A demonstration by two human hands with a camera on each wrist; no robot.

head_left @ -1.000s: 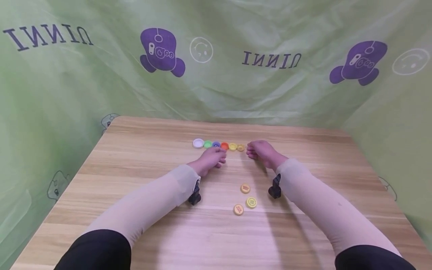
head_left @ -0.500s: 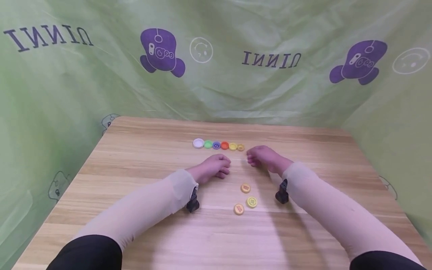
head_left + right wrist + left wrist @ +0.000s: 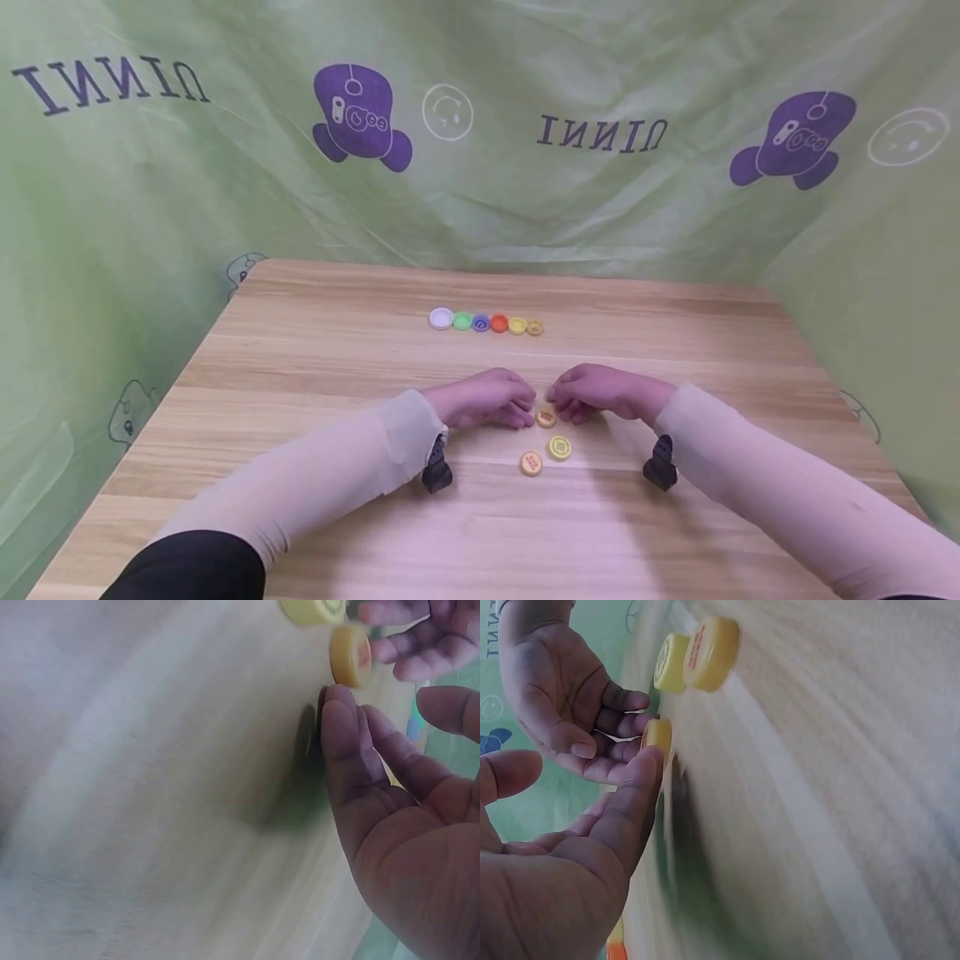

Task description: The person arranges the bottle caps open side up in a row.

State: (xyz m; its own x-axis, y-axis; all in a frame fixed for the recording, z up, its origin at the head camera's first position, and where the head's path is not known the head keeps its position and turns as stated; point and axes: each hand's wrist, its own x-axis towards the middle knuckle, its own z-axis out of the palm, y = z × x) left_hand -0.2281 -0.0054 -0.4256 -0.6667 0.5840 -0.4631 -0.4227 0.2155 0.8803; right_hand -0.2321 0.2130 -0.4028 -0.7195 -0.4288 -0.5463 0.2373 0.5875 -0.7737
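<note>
My left hand [image 3: 491,397] and right hand [image 3: 602,392] are at either side of an orange-yellow bottle cap [image 3: 545,417] with red print, lying on the wooden table. In the left wrist view, left fingertips [image 3: 651,759] are right at the edge of this cap [image 3: 658,735], and the right hand [image 3: 562,697] faces it with loosely bent fingers. The right wrist view has right fingertips [image 3: 339,696] just at the cap's [image 3: 349,656] near edge. Neither hand grips it. Closer to me lie a pale yellow cap [image 3: 558,447] and another orange-yellow cap [image 3: 531,463].
Farther back, caps stand side by side in a row: white [image 3: 441,318], green [image 3: 462,321], blue [image 3: 481,322], red [image 3: 499,323], yellow [image 3: 517,326] and amber [image 3: 535,327]. A green printed curtain [image 3: 480,208] surrounds the wooden table [image 3: 337,333].
Both hands have drawn back from the row of caps toward me and come together around the nearest printed cap. The caps have stayed in place.
</note>
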